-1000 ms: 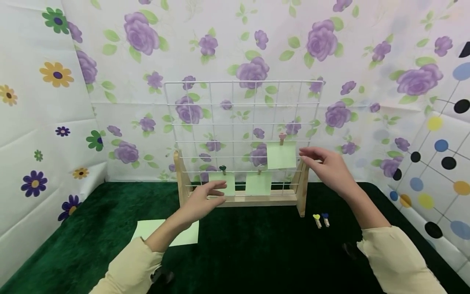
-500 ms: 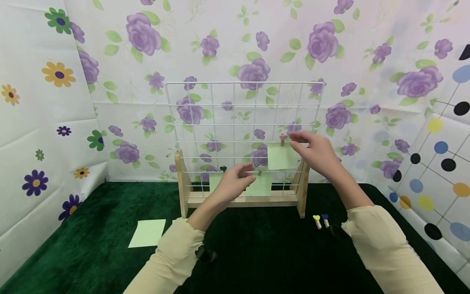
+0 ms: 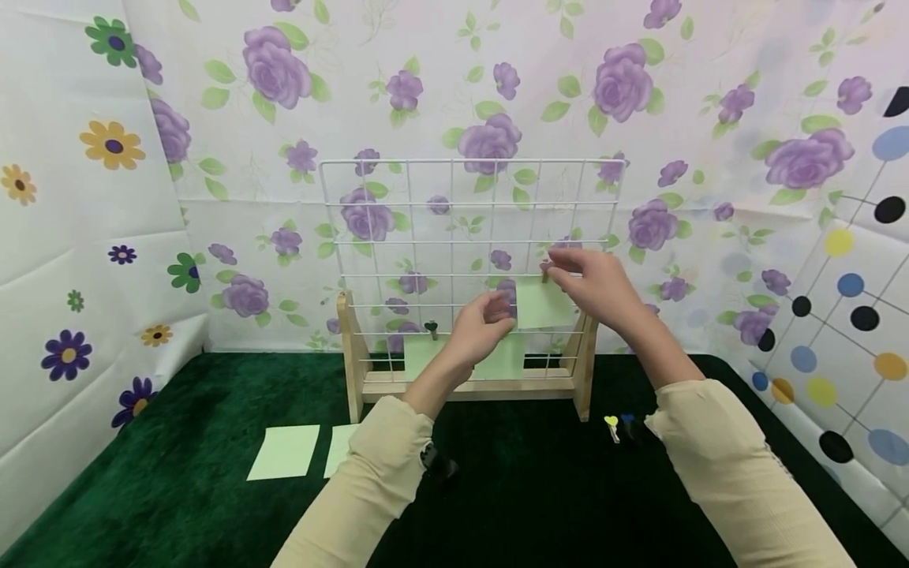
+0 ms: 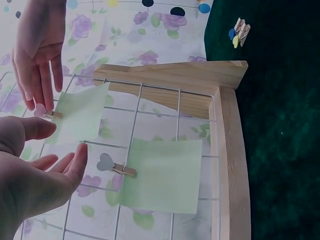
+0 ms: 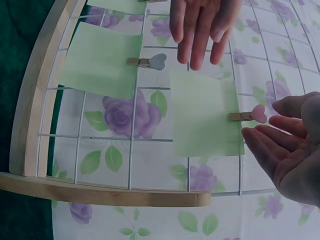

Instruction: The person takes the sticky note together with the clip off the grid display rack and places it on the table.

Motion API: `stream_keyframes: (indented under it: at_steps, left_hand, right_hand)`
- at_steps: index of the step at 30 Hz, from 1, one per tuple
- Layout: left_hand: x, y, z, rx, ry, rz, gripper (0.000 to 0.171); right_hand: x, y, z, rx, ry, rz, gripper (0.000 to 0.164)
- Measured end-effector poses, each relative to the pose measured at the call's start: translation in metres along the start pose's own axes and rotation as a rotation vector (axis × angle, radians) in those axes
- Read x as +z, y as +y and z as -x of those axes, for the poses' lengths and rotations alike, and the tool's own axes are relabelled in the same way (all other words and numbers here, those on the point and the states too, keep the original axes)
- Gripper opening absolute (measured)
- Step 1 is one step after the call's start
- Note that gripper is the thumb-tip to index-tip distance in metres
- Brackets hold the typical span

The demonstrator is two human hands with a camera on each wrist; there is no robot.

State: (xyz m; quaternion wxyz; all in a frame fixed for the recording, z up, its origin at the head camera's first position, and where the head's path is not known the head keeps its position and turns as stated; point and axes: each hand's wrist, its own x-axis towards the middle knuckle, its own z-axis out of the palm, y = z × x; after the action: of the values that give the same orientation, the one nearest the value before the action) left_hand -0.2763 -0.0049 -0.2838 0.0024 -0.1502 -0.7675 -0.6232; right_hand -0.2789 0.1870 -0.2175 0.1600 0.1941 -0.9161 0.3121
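A green paper note (image 3: 543, 304) hangs on the white wire grid (image 3: 472, 203) under a small clothespin with a pink heart (image 5: 258, 114). My right hand (image 3: 596, 285) is at that clothespin, thumb and fingers apart on either side of the heart. Beside the note's left edge, my left hand (image 3: 479, 331) has its fingers loosely bent and holds nothing. Below hang a second note (image 4: 162, 175) under a clothespin with a grey heart (image 4: 106, 162), and a third note (image 3: 419, 355) under a clothespin with a dark green heart (image 3: 431, 326).
The grid stands in a wooden base (image 3: 469, 389) on a dark green cloth (image 3: 525, 489). Two loose notes (image 3: 284, 452) lie at front left, one partly behind the left sleeve. Clothespins with a yellow heart (image 3: 611, 426) and a blue heart (image 4: 231, 34) lie at right.
My right hand has moved left from the grid's right side to the pink-heart clothespin. My left hand has moved right and up, from the lower left note to the upper note's left edge.
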Motion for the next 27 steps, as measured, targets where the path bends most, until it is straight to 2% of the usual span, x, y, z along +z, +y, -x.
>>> stream_keyframes:
  at_steps: [9, 18, 22, 27]
  left_hand:
    - [0.010, 0.005, -0.013, -0.018, 0.036, 0.010, 0.051]
    - [0.017, 0.011, -0.016, -0.073, 0.007, -0.031, 0.054]
    - [0.017, 0.011, -0.015, -0.067, 0.012, -0.009, 0.056]
    - [0.020, 0.012, -0.014, -0.039, 0.026, 0.044, 0.049]
  right_hand:
    - [0.005, -0.001, -0.008, -0.020, -0.016, 0.001, 0.039]
    - [0.005, -0.001, -0.014, 0.002, -0.064, -0.008, 0.040]
    - [0.005, 0.000, -0.016, 0.015, -0.076, -0.019, 0.041]
    - [0.004, 0.001, -0.016, 0.022, -0.090, -0.013, 0.039]
